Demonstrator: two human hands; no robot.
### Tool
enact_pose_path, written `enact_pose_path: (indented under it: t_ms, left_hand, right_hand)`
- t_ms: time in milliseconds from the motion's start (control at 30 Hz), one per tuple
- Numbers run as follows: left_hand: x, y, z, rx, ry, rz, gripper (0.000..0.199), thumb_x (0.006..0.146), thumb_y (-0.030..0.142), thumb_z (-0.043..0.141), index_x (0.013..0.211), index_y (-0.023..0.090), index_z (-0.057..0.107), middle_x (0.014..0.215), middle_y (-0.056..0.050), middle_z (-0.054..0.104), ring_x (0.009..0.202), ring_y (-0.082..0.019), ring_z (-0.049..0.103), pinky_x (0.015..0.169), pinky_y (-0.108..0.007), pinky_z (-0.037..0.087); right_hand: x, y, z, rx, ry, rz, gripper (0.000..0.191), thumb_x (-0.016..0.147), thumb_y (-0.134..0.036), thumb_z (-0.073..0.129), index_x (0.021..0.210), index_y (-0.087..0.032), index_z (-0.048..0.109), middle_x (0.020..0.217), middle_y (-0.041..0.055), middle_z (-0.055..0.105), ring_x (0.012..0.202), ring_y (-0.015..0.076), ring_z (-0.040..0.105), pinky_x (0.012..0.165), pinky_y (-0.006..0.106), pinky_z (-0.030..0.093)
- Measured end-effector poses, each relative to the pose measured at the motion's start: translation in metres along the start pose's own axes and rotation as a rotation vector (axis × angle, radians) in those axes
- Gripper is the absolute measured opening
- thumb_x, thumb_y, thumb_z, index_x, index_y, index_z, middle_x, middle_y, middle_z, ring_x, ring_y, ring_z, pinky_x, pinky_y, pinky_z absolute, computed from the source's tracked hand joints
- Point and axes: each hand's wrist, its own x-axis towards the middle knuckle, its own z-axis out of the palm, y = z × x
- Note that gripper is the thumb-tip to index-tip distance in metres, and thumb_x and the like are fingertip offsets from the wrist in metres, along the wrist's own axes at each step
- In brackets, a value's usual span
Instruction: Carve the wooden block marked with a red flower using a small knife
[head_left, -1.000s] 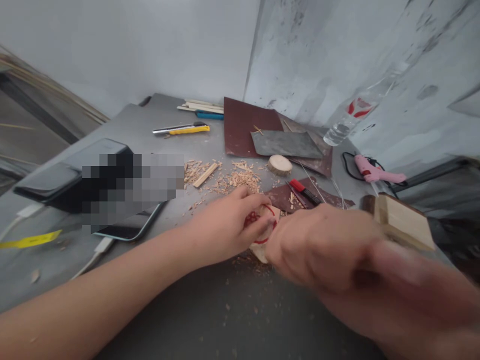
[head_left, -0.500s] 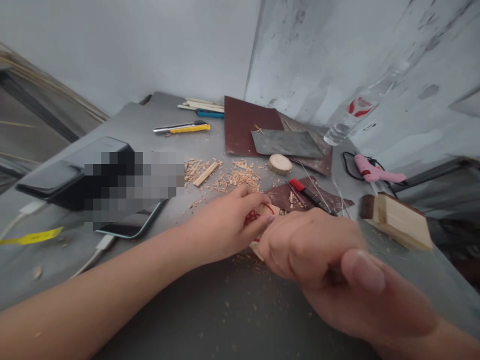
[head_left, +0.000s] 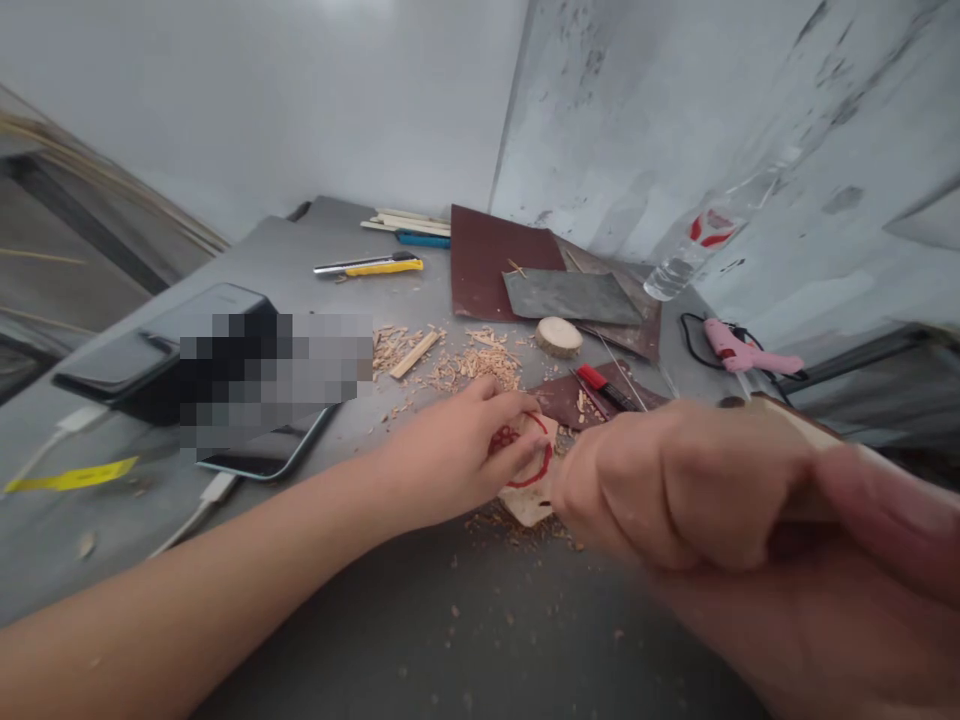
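My left hand (head_left: 457, 460) grips a flat piece of pale wood (head_left: 526, 508) marked with a red drawing, its fingers lying over the upper edge. Just right of that piece, my right hand (head_left: 690, 490) is curled into a closed fist, very close to the wood. Anything inside the fist is hidden. A pale wooden block (head_left: 795, 425) shows only as a sliver behind my right hand.
Wood shavings (head_left: 480, 365) lie on the grey table (head_left: 420, 620), near a small wood slice (head_left: 559, 338). Brown sandpaper sheets (head_left: 495, 265), a yellow utility knife (head_left: 367, 266), a red marker (head_left: 604, 388), a pink glue gun (head_left: 746, 345), a plastic bottle (head_left: 694, 250) and a phone (head_left: 262, 455) surround them.
My right hand has moved to the right and now covers most of the wooden block. The left hand and red-marked wood stay almost in place, and the view has shifted slightly.
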Motion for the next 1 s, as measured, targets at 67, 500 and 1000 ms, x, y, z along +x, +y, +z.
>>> enact_pose_path:
  t_ms: [67, 500, 1000]
  left_hand:
    - [0.000, 0.001, 0.000, 0.011, -0.011, -0.025, 0.040, 0.103, 0.046, 0.046, 0.127, 0.024, 0.069, 0.113, -0.010, 0.064, 0.097, -0.029, 0.068, 0.088, -0.047, 0.056]
    - [0.001, 0.002, -0.001, 0.014, -0.022, -0.032, 0.039, 0.104, 0.047, 0.044, 0.123, 0.025, 0.069, 0.114, -0.010, 0.065, 0.100, -0.030, 0.068, 0.089, -0.047, 0.056]
    - [0.001, 0.005, -0.002, 0.015, -0.032, -0.065, 0.037, 0.103, 0.046, 0.046, 0.120, 0.024, 0.071, 0.117, -0.011, 0.066, 0.104, -0.032, 0.068, 0.092, -0.049, 0.054]
  right_hand:
    - [-0.001, 0.011, 0.002, -0.014, -0.055, -0.113, 0.068, 0.108, -0.053, 0.046, 0.052, -0.020, 0.027, 0.047, -0.0041, 0.021, 0.044, 0.0121, 0.025, 0.052, 0.036, 0.027]
    - [0.000, 0.015, -0.003, -0.107, -0.116, -0.090, 0.069, 0.107, -0.061, 0.049, 0.056, -0.020, 0.027, 0.053, -0.0043, 0.025, 0.050, 0.0122, 0.028, 0.055, 0.034, 0.027]
    - [-0.001, 0.010, -0.003, -0.125, -0.139, -0.011, 0.065, 0.111, -0.051, 0.039, 0.055, -0.020, 0.029, 0.051, -0.0031, 0.027, 0.050, 0.0133, 0.032, 0.057, 0.035, 0.031]
